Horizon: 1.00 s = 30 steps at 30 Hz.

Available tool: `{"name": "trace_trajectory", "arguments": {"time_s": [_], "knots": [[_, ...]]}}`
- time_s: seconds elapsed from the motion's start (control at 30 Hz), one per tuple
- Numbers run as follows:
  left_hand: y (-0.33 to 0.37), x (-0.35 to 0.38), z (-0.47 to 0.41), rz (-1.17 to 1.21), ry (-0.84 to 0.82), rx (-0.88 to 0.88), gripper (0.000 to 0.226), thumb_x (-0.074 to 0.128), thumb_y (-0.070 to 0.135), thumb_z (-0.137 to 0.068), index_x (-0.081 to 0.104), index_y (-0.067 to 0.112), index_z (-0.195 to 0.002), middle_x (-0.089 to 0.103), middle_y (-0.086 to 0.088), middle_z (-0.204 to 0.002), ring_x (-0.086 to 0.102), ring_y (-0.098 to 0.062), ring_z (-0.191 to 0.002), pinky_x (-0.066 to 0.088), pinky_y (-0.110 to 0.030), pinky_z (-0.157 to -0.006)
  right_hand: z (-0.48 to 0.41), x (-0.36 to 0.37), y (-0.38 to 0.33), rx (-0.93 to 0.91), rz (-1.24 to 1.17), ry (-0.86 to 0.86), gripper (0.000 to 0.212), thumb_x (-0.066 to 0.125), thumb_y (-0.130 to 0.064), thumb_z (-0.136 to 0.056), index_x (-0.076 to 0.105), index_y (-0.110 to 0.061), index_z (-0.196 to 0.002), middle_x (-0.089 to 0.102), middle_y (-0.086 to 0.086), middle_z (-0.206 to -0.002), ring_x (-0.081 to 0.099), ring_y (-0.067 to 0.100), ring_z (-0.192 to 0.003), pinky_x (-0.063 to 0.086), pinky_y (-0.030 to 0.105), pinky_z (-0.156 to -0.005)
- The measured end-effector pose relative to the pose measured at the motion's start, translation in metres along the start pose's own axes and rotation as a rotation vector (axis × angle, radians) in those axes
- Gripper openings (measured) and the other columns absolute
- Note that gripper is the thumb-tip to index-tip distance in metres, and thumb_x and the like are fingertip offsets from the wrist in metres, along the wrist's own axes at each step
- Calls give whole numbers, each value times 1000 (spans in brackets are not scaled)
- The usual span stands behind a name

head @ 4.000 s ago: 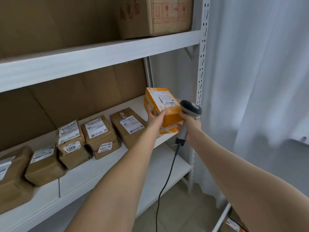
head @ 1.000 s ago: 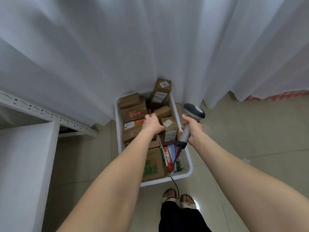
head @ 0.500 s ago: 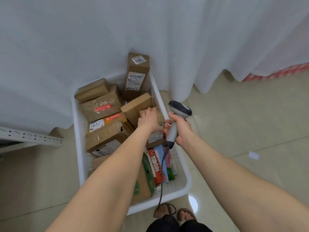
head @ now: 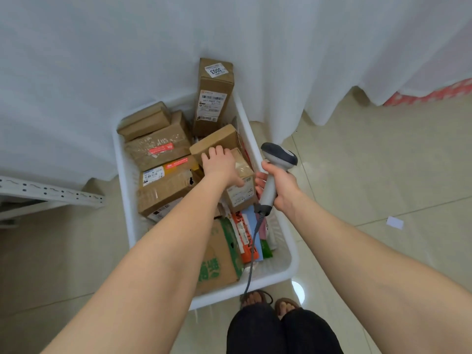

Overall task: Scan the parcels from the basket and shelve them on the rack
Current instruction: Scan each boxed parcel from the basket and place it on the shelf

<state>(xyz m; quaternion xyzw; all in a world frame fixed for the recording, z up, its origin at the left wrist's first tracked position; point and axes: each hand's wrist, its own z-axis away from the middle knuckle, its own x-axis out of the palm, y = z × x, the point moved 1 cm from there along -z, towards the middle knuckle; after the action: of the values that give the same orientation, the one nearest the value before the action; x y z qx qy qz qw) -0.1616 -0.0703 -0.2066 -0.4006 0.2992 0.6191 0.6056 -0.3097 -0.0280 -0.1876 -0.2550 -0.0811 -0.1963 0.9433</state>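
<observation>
The white basket (head: 122, 159) is packed wall to wall at its far end; the only open room is at its near right corner, beside flat packets (head: 245, 233) standing on edge. The left grip (head: 221, 166) is released, fingers spread on a brown parcel (head: 217, 139) near the basket's far right wall. That parcel lies tilted, its long side across the basket. A tall parcel (head: 214, 98) stands upright at the basket's far end against the curtain (head: 153, 60). The right grip (head: 278, 185) grasps the scanner (head: 279, 155) over the basket's right rim, its cable (head: 251, 259) crossing the near rim. The basket sits on a tiled floor (head: 370, 175), with a rack (head: 51, 196) to its left.
</observation>
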Motion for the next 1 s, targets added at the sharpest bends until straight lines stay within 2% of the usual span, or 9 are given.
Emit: {"name": "trace_trajectory", "arguments": {"time_s": [0.1, 0.27, 0.33, 0.43, 0.57, 0.67, 0.73, 0.77, 1.0], "knots": [[-21, -42, 24, 155, -62, -51, 108, 75, 58, -61, 25, 12, -146, 26, -16, -147, 25, -37, -135, 30, -51, -108, 34, 11, -12, -13, 20, 11, 19, 72, -21, -87, 63, -7, -97, 64, 5, -76, 60, 16, -63, 54, 31, -67], [-67, -138, 80, 428, -66, -159, 106, 74, 52, -63, 22, 15, -148, 19, -15, -148, 23, -39, -135, 34, -51, -104, 117, 46, -46, -52, 71, 16, 21, 73, -21, -85, 62, -10, -99, 64, 2, -79, 61, 15, -67, 53, 31, -69], [-86, -181, 107, 474, -58, -193, 104, 72, 53, -64, 24, 14, -148, 20, -16, -148, 24, -39, -135, 35, -49, -104, 154, 61, -63, -65, 72, 23, 34, 74, -21, -84, 61, -8, -112, 64, 2, -86, 63, 17, -73, 56, 36, -80], [-114, -244, 148, 514, -54, -208, 93, 71, 53, -65, 35, 14, -141, 27, -16, -142, 32, -37, -130, 44, -45, -100, 210, 81, -88, -103, 97, 33, 52, 76, -22, -81, 57, -10, -128, 63, 3, -94, 60, 19, -81, 53, 39, -82], [-143, -317, 205, 624, -58, -202, 76, 72, 50, -66, 48, 15, -128, 35, -15, -134, 43, -34, -121, 45, -42, -100, 283, 109, -116, -123, 150, 7, 72, 80, -26, -76, 48, -14, -139, 60, 12, -129, 57, 34, -118, 45, 52, -103], [-156, -366, 247, 723, -84, -147, 67, 73, 45, -67, 53, 15, -123, 44, -11, -129, 52, -26, -111, 51, -35, -84, 333, 128, -129, -107, 175, -93, 66, 78, -26, -78, 49, -12, -136, 64, 14, -124, 62, 33, -112, 49, 52, -99], [-161, -395, 274, 753, -103, -108, 52, 70, 41, -73, 55, 17, -117, 52, -7, -121, 54, -18, -96, 42, -28, -63, 364, 137, -135, -114, 207, -150, 52, 75, -24, -82, 57, -12, -129, 70, 14, -114, 68, 31, -103, 52, 49, -95], [-164, -409, 287, 761, -109, -97, 47, 69, 40, -75, 56, 18, -114, 57, -5, -117, 54, -14, -90, 38, -28, -60, 377, 139, -137, -121, 224, -176, 45, 73, -23, -84, 60, -12, -125, 72, 13, -110, 69, 30, -99, 54, 47, -94], [-176, -470, 385, 799, -55, -119, 40, 66, 43, -77, 62, 19, -109, 65, -3, -109, 57, -22, -104, 42, -42, -89, 443, 133, -139, -97, 293, -361, 32, 71, -25, -86, 66, -15, -115, 76, 8, -100, 72, 27, -90, 56, 41, -78]]}}
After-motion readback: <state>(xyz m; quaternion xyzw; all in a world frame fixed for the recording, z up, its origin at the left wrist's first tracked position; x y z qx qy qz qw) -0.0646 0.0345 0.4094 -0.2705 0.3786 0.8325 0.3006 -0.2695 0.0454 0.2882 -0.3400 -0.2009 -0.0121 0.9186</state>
